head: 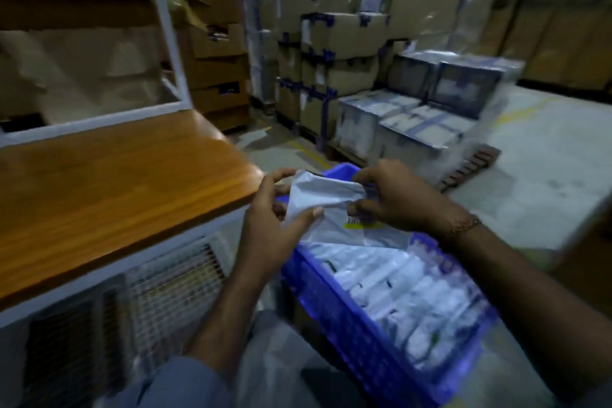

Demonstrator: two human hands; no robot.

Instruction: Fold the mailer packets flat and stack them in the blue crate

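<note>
A white mailer packet (326, 205) with a barcode label hangs in the air above the blue crate (334, 311). My left hand (271, 222) pinches its left edge between thumb and fingers. My right hand (394, 199) grips its upper right part, fingers curled over the fold. The packet is crumpled and partly folded over at the top. Inside the crate lie several white packets (397, 295), stacked in rows. The crate's far rim (341, 170) shows behind the held packet.
A wooden table top (109, 195) on a white frame stands to the left, with wire mesh (159, 301) below it. Stacked cardboard boxes (337, 43) and wrapped cartons on a pallet (424, 116) stand behind the crate. Concrete floor (546, 175) lies to the right.
</note>
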